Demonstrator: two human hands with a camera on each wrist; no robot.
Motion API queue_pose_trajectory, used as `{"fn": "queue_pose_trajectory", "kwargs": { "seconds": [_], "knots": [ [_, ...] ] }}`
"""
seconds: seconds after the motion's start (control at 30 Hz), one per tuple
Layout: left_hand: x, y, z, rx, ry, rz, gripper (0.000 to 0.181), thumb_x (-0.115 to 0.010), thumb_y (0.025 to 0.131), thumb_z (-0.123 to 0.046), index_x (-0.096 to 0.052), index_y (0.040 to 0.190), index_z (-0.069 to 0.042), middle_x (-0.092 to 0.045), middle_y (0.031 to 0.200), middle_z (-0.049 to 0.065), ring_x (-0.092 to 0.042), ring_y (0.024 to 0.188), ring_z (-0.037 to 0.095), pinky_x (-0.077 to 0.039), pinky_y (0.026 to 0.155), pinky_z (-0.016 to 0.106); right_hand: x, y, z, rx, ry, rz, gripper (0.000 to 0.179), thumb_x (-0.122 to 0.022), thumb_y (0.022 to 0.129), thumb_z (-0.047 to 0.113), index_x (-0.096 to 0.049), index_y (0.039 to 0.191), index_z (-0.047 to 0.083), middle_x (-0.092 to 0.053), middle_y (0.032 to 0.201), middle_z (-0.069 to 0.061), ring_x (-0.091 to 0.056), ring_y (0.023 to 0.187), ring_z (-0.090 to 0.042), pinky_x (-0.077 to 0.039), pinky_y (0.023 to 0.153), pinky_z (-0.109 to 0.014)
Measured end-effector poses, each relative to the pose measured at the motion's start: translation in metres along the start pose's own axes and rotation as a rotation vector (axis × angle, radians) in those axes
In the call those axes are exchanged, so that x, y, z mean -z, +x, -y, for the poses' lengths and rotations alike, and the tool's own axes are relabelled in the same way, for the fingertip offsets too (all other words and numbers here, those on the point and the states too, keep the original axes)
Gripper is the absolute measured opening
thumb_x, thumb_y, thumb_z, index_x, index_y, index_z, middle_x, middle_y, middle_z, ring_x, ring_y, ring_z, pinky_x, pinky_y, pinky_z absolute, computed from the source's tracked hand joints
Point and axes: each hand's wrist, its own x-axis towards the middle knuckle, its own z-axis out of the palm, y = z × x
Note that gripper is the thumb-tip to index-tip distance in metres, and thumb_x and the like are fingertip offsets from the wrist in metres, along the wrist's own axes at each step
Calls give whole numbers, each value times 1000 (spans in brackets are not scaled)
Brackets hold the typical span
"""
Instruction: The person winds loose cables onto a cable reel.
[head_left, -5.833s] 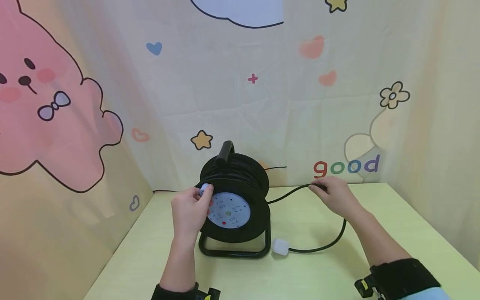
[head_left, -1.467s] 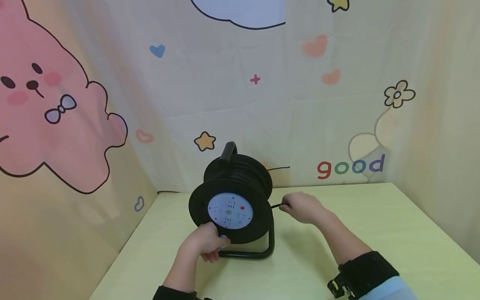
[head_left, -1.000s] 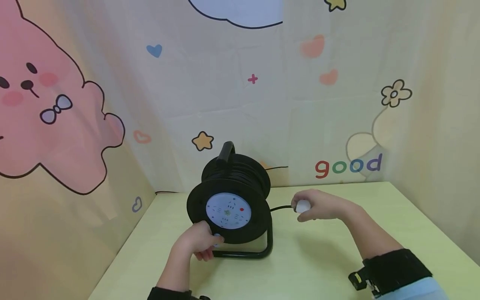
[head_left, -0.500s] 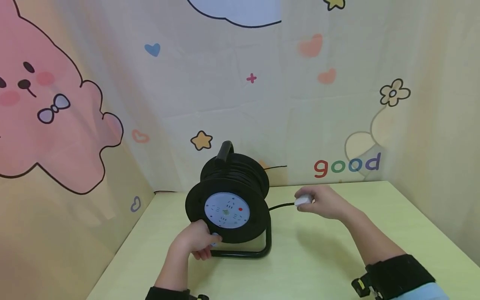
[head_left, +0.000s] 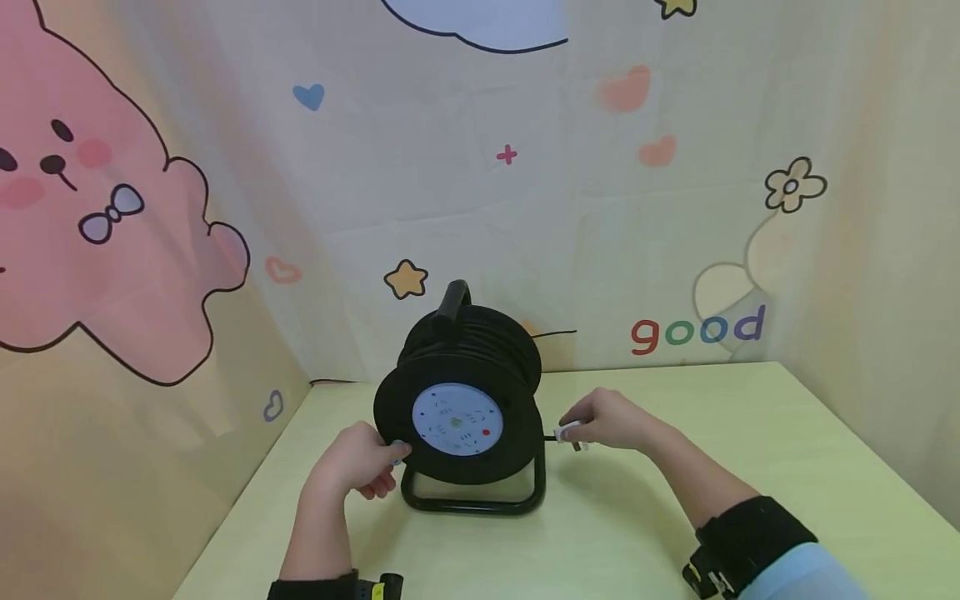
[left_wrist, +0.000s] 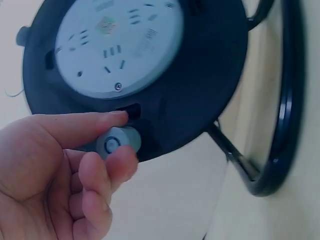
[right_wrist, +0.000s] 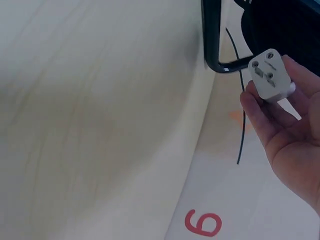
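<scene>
A black cable reel (head_left: 513,429) stands upright on the table, with a round pale-blue socket panel (head_left: 456,419) on its front face. At the rim of that face, my left hand (head_left: 356,458) pinches the reel's small grey-blue crank knob (left_wrist: 120,140) between thumb and fingers, now on the lower left. On the other side, close to the reel, my right hand (head_left: 611,421) holds a white plug (right_wrist: 270,75) in its fingers, above the table. Only a short piece of black cord shows between plug and reel. The rest is wound on the drum (head_left: 480,337).
A bent black tube stand (head_left: 480,507) carries the reel, and a black carrying handle (head_left: 452,304) tops it. The pale yellow table (head_left: 645,542) ends at a printed cloth backdrop (head_left: 450,167). Behind the reel a thin dark line (head_left: 555,334) crosses the cloth.
The plug lay on the table while my right hand held the cord; now that hand holds the plug, nearer the reel. The crank knob has turned from bottom to lower left, my left hand following.
</scene>
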Motion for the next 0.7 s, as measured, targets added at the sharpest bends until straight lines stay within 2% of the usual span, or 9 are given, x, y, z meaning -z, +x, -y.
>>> {"fn": "queue_pose_trajectory", "kwargs": {
  "seconds": [0.13, 0.27, 0.4, 0.5, 0.63, 0.7],
  "knots": [
    [9, -3, -5, -12, -19, -85, 41, -62, 91, -32, -62, 61, -4, -61, 54, 7, -60, 49, 22, -53, 48, 32, -16, 11, 0, -39, 111, 60, 17, -71, 87, 24, -72, 95, 9, -69, 80, -1, -64, 75, -22, -54, 73, -39],
    [16, -8, -10, -12, -43, -139, 43, -61, 92, -34, -63, 61, -5, -61, 54, 6, -59, 48, 20, -53, 49, 31, -31, 19, -1, -48, 215, 97, 14, -74, 83, 19, -70, 92, 10, -70, 83, -5, -64, 77, -27, -55, 70, -40],
    [20, -10, -15, -17, -73, -161, 43, -62, 92, -36, -64, 62, -5, -61, 54, 6, -59, 49, 21, -53, 50, 31, -39, 24, -2, -31, 199, 92, 15, -77, 81, 21, -70, 93, 16, -70, 84, 0, -64, 79, -22, -53, 71, -39],
    [21, -11, -16, -20, -76, -168, 43, -62, 92, -36, -64, 62, -5, -61, 54, 6, -59, 49, 21, -53, 50, 31, -42, 26, -2, -33, 190, 89, 17, -77, 80, 22, -71, 95, 17, -70, 87, 2, -63, 81, -16, -52, 76, -39],
    [22, -13, -16, -21, -74, -184, 43, -62, 91, -36, -64, 61, -5, -61, 54, 6, -59, 48, 20, -52, 50, 31, -38, 23, 1, -27, 178, 110, 19, -75, 83, 24, -71, 99, 16, -70, 92, 2, -62, 83, -14, -52, 79, -41],
    [22, -14, -15, -26, -76, -192, 43, -63, 91, -35, -64, 61, -5, -61, 53, 5, -59, 47, 20, -52, 49, 31, -32, 21, 1, 5, 122, 104, 16, -71, 87, 21, -71, 101, 14, -70, 95, 1, -62, 85, -13, -52, 78, -41]
  ]
}}
